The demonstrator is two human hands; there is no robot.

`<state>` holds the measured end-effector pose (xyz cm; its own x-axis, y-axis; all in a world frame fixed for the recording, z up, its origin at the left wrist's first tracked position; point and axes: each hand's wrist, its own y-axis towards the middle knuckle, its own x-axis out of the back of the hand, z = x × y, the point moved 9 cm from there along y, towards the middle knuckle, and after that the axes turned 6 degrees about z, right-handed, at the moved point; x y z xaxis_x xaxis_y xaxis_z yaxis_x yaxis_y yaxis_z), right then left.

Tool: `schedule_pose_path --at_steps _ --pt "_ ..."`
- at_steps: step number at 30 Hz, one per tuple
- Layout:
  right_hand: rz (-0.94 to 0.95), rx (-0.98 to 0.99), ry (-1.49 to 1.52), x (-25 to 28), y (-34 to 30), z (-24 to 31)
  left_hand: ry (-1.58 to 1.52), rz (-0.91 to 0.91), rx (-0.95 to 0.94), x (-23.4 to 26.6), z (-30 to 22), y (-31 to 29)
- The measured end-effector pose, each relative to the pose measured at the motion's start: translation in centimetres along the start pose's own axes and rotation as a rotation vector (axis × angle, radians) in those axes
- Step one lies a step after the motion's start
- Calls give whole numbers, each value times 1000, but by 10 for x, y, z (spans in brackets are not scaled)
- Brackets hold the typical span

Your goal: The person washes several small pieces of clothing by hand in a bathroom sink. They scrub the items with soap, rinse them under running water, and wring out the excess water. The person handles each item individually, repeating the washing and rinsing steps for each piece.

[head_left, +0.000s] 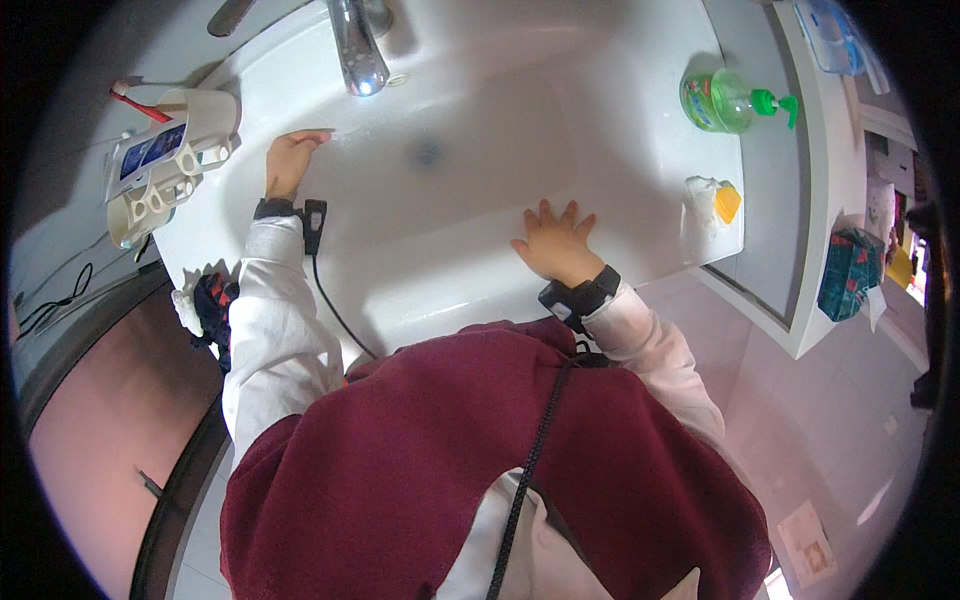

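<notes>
A white washbasin (480, 190) lies below both my hands. Over its left side is my left hand (290, 163), back upward, with the visible fingers stretched to the right; nothing shows in it. The other fingers are partly hidden. Lower and to the right, my right hand (562, 246) is spread wide above the near part of the basin, holding nothing. I cannot tell whether either hand touches the basin. A chrome faucet (357, 50) stands at the far side, with no water visibly running. Beneath it sits the dark drain (428, 153).
At the left are white cup holders (205, 125) and a red toothbrush (140, 102). A green pump bottle (718, 101) and a yellow-and-white item (722, 202) sit on the basin's right ledge. A black cable (335, 305) hangs from my left wrist. Dark cloth (215, 300) hangs beside my left forearm.
</notes>
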<state>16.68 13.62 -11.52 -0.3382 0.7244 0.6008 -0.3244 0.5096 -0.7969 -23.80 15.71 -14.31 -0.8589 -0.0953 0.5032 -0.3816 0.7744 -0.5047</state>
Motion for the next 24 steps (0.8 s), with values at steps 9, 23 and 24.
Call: schedule_pose_path --at_steps 9,23,24 --pt "49 25 74 0 1 1 365 -270 29 -4 -11 9" --pt "-58 81 138 3 -1 -1 219 85 -645 -195 -151 -1" --pt "-36 74 129 2 0 -2 52 161 -457 -186 -115 16"
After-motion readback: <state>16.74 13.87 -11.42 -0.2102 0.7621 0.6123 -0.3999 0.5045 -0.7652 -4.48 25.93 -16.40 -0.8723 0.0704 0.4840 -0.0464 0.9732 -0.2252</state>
